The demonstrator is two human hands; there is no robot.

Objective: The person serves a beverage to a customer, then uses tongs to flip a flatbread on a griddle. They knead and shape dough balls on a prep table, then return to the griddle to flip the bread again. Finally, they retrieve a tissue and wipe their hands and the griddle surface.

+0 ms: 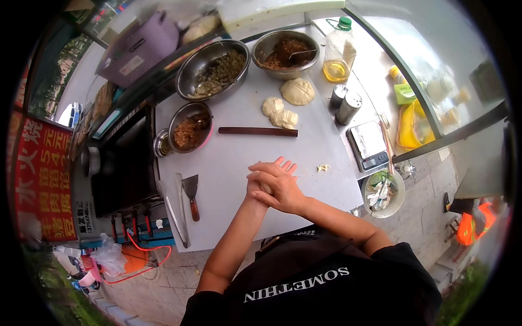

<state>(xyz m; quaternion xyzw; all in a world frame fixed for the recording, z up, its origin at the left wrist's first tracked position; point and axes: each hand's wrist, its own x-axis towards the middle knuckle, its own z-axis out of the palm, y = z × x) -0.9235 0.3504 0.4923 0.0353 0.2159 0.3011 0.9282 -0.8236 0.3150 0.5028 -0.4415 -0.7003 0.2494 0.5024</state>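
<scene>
My left hand (256,191) lies palm up under my right hand (283,189), above the worktop. Between the palms a small pale piece of dough (266,188) shows, mostly hidden by the right fingers. Beyond the hands lies a dark wooden rolling stick (258,131). Behind it sit two small dough lumps (272,106) touching each other and a larger dough ball (298,91). Dough scraps (323,168) lie to the right. A scraper with a wooden handle (191,191) and metal tongs (182,212) rest at the left.
Steel bowls hold green filling (218,75), reddish-brown filling (289,51) and minced filling (185,136). An oil bottle (336,57), shaker cans (349,107) and a digital scale (368,144) stand right, near a waste bucket (383,195). A black griddle (122,163) adjoins the worktop's left edge.
</scene>
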